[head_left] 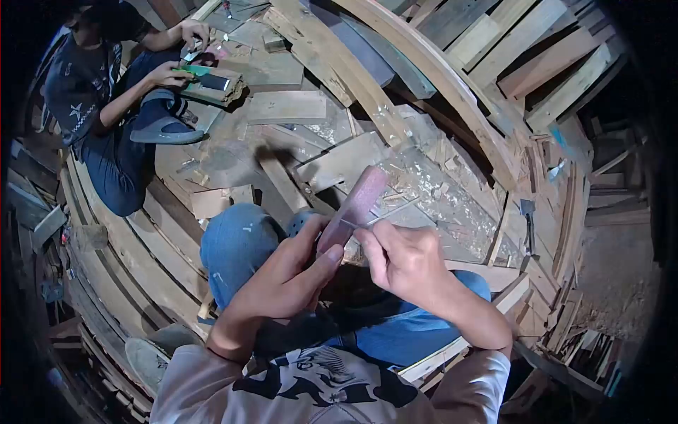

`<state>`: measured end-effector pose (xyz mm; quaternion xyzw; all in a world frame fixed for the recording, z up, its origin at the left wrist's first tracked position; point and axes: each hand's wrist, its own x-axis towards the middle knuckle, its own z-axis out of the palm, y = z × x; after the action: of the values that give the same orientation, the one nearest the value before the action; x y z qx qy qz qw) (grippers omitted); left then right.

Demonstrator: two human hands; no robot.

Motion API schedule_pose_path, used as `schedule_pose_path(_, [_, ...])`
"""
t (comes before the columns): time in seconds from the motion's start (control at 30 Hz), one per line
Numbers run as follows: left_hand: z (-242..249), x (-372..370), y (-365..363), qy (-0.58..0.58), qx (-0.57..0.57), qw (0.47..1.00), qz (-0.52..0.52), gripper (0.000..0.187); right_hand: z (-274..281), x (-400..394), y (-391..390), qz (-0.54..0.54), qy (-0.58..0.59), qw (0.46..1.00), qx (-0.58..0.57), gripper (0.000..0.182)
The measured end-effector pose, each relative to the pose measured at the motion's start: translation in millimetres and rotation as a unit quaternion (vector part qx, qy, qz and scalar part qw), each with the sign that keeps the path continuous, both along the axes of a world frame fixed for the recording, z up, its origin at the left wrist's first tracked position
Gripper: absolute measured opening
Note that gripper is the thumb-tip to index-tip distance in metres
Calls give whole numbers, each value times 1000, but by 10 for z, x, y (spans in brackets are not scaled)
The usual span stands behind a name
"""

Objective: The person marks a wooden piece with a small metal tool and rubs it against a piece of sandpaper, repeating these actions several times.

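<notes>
A flat reddish block (362, 196) with a rounded far end stands tilted in front of my chest. My left hand (293, 272) is closed round its lower end, the thumb lying along its near edge. To the right, my right hand (406, 258) is closed in a pinch on a thin rod (397, 211). One end of the rod reaches the block's face, and the other points up and to the right. My fingers partly hide the rod's middle. Both hands are above my lap, between my knees.
Another person (99, 99) sits at the upper left, both hands at a wooden block (212, 92) with a green item. Long curved planks (424, 63) cross the upper right. A dark metal tool (527, 225) lies on the right among wood scraps. Flat boards (286, 107) lie ahead.
</notes>
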<state>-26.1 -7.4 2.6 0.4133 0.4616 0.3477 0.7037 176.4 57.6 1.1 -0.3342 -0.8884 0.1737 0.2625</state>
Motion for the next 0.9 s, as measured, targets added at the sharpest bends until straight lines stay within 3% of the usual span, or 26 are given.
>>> schedule_pose_path(0.13, [3,38,4,16,22,999,21,36,54,39,181,-77,-14,996,31,25])
schedule_pose_path(0.23, [-82,27,1,-14,29,999,16,35,21,-4,-20,-2,-31,999,15,25])
schedule_pose_path(0.37, [2,40,3,13,11,1000,26,36,98,26,165,-83,-24,996,15,27])
schedule_pose_path(0.43, [-25,34,10,-18,20,1000,17,36,39,26,25,-21,-28,999,12,27])
schedule_pose_path(0.5, [-10,67,-4,4,28,999,34,33,59,29,87,-24,-29,999,20,28])
schedule_pose_path(0.57, [-21,71,-36,22,5,999,45,32,88,45,227,-118,7,993,-12,27])
schedule_pose_path(0.7, [22,20,31,-17,-9,1000,8,35,66,3,-12,-14,-29,999,-10,22])
schedule_pose_path(0.73, [10,47,40,-1,13,1000,24,35,58,-4,80,-17,7,1000,-4,21])
schedule_pose_path(0.83, [-19,20,16,1,22,1000,23,33,89,22,208,-115,-37,992,20,28])
schedule_pose_path(0.9, [24,9,23,-27,1,1000,8,34,61,-19,41,-19,-14,1000,9,29])
